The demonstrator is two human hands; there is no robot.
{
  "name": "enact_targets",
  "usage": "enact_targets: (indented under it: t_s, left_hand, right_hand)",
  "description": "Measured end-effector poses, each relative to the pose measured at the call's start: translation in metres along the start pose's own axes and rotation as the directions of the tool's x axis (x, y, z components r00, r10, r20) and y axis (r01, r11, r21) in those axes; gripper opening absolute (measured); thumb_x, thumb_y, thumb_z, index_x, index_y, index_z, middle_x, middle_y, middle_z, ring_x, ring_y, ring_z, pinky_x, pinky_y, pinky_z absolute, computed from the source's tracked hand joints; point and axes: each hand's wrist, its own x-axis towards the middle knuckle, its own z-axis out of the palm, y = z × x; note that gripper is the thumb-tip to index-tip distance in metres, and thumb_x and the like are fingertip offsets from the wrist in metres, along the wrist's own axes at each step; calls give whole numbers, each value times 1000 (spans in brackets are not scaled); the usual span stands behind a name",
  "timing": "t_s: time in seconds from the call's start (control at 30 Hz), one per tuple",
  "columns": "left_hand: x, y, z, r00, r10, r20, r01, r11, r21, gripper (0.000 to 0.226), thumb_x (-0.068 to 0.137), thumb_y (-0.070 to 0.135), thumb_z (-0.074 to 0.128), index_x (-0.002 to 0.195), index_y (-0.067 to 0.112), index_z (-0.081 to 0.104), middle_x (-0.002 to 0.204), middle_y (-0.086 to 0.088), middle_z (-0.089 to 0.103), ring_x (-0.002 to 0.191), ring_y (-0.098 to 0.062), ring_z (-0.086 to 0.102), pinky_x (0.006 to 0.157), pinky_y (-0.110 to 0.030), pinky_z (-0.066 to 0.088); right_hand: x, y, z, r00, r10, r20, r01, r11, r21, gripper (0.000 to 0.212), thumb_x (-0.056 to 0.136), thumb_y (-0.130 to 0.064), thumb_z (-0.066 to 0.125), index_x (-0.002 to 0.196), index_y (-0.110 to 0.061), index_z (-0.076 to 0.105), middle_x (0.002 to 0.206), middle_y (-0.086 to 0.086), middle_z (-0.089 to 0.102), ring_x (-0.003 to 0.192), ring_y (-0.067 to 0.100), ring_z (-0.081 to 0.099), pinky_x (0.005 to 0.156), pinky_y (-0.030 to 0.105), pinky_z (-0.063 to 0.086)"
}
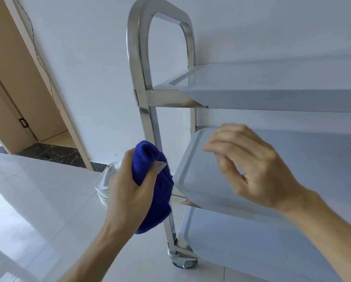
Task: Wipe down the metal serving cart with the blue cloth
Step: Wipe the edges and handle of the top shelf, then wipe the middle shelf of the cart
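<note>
Bunching the cloth (152,186) in the left hand (127,192) keeps a thick pad against the cart (148,119) upright, while the right hand (252,167) hovers loose and empty over the middle shelf (201,180), probably for balance.

Left hand (127,192), forearm extended from lower left, fingers clenched in a full grip on the cloth (153,186). Right hand (252,169), blurred, fingers loosely curled, holding nothing.

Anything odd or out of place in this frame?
Two things. A stack of white plates sits on the floor, partly hidden behind the left hand. A dark jagged crack runs down the wall beside the door frame. The cart looks undamaged.
</note>
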Motion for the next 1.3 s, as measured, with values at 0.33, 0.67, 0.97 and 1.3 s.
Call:
enact_targets:
  t_s: [0.33, 0.67, 0.97, 1.3]
  left_hand:
    - [-10, 18, 35, 732, -344, 588, 669, 522, -528, 31, 74, 27, 76, 104, 21, 74, 111, -9, 74, 100, -28, 72, 76, -40, 60]
    - [-7, 18, 82, 631, -232, 740, 678, 628, -382, 37, 89, 35, 71, 114, 8, 69, 118, -14, 71, 115, -28, 66, 93, -43, 55]
    - [12, 16, 100, 656, -206, 726, 531, 810, -250, 42, 67, 9, 58, 103, 25, 73, 100, -12, 71, 86, -24, 68, 75, -37, 59]
    - [38, -7, 108, 866, 265, 424, -427, 834, 350, 29, 96, 19, 53, 121, 34, 56, 124, 17, 61, 90, -3, 65, 70, -35, 56]
  right_hand:
    - [-35, -3, -6, 509, 534, 675, -860, 292, 418, 36, 94, -52, 55, 113, -26, 72, 113, -13, 73, 109, 6, 66, 95, 26, 49]
    - [-55, 5, -47, 482, 644, 594, -864, 239, 442, 21, 93, -24, 69, 94, -5, 59, 84, 14, 71, 74, 20, 65, 71, 39, 56]
    - [-71, 21, -63, 461, 759, 459, -861, 257, 440, 9, 95, -22, 67, 87, -16, 66, 73, 5, 72, 62, 15, 66, 54, 26, 55]
    - [-105, 51, -20, 346, 829, 439, -805, 502, -315, 49, 99, -49, 49, 144, -30, 43, 148, -10, 46, 134, 15, 45, 108, 29, 36]
